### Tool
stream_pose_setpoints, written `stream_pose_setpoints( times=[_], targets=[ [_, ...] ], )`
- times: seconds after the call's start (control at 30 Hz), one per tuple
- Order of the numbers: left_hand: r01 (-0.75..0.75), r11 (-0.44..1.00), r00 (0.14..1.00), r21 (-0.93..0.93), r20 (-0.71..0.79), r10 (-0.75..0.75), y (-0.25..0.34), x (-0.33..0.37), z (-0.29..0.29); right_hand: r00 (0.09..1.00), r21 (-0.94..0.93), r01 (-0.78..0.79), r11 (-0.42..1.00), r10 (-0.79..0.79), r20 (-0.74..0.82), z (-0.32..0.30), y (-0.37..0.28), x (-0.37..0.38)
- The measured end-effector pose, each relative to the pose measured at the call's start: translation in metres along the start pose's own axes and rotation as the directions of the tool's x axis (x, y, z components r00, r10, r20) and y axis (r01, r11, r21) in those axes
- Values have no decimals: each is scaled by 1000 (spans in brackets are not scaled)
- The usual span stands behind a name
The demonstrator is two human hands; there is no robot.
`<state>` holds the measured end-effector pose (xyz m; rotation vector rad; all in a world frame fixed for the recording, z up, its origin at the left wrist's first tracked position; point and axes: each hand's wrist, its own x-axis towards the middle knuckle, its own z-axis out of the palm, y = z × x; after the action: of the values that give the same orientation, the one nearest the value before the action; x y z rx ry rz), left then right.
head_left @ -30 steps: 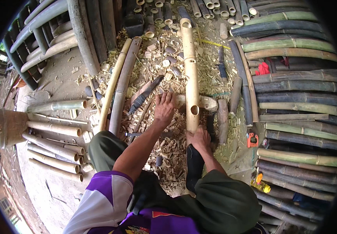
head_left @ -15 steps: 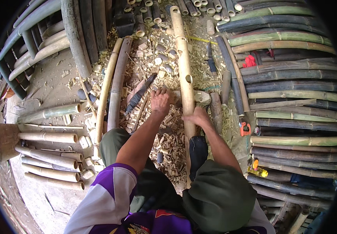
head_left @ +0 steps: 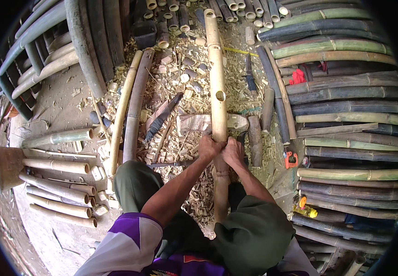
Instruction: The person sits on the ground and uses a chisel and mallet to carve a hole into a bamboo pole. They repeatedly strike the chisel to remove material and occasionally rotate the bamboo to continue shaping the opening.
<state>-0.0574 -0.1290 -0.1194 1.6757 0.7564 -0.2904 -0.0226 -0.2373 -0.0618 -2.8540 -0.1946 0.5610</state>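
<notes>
A long pale bamboo pole (head_left: pixel 218 115) runs from the far end toward me between my knees, with round holes cut in its upper side. It rests across a rough wooden block (head_left: pixel 193 124). My left hand (head_left: pixel 211 148) is closed on the pole from its left side, just nearer than the block. Right beside it, my right hand (head_left: pixel 233 152) grips the same pole from the right, the two thumbs close together. The undersides of both grips are hidden. Left of the block lies a knife with a dark wrapped handle (head_left: pixel 158 126).
Wood chips (head_left: pixel 194 184) cover the ground. Two bamboo poles (head_left: pixel 137 106) lie to the left. Stacked bamboo (head_left: pixel 346 106) fills the right side, near an orange-handled tool (head_left: pixel 291 159) and a yellow bottle (head_left: pixel 305 211). Another knife (head_left: pixel 250 78) lies right of the pole.
My left hand has moved from the wooden block rightward and nearer onto the bamboo pole. My right hand has shifted slightly nearer along the pole, and both hands now meet there.
</notes>
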Motion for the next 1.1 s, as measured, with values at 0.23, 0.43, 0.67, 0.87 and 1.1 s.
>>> stream_pose_setpoints(
  times=[0.23, 0.43, 0.67, 0.87, 1.1],
  targets=[
    [-34, 999, 999, -1, 22, 34, -1, -1, -4, 997, 40, 81, 996, -81, 7, -3, 5, 3],
    [-48, 993, 996, 109, -64, 55, 14, -8, 7, 986, 67, 166, 984, -166, -6, -4, 23, 11],
    [-7, 996, 993, 94, -114, 18, 0, -7, 10, 992, 74, 108, 991, -112, 50, -8, 5, 5],
    [6, 1000, 991, 26, -134, -2, 9, -38, -8, 986, 285, 131, 950, -156, 67, 0, 17, 0],
    [163, 906, 941, 390, -338, -24, -74, -94, -63, 955, 332, 207, 920, -263, 135, 16, 42, 19]
  ],
)
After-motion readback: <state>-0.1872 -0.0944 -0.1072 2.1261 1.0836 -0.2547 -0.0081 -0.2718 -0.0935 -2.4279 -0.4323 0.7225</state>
